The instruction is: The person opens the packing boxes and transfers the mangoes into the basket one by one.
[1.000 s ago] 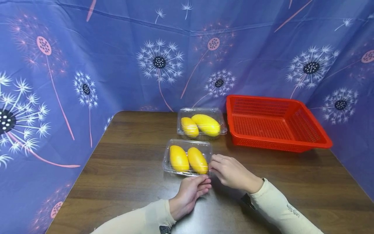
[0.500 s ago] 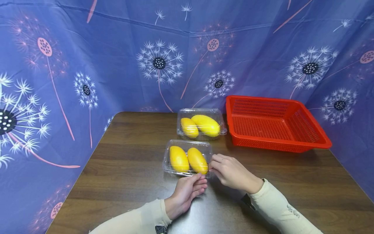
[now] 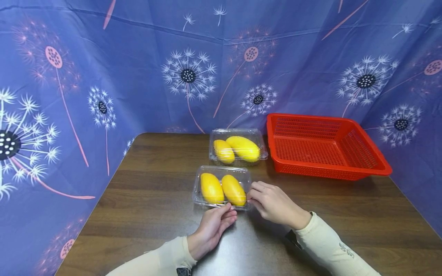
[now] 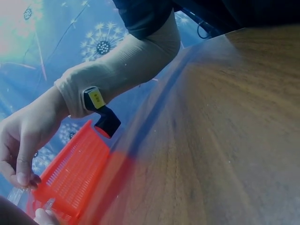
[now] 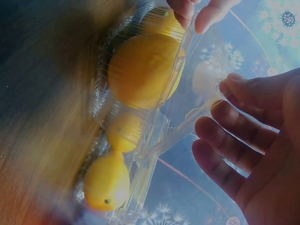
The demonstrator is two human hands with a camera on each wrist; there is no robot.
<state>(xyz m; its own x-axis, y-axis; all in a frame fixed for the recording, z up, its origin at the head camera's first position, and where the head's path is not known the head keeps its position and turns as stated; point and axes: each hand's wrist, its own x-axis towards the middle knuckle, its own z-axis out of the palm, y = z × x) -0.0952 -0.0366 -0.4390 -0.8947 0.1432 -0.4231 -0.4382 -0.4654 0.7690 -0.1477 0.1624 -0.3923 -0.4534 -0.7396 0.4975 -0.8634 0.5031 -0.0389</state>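
Blue cloth (image 3: 145,103) is hung behind the tabletop (image 3: 155,184). On it, two mangoes (image 3: 212,188) are held in the near box (image 3: 221,169), its front rim pinched by the left hand (image 3: 212,228), its right end by the right hand (image 3: 271,201). Space just behind is taken up by the far box (image 3: 221,133), likewise loaded; the basket (image 3: 331,169) is set to its right.

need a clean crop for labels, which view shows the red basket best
The head view: the red basket stands unobstructed there, rim and inside both visible. The left wrist view shows only part, tilted, at lower left. The right wrist view gives no clear sight.
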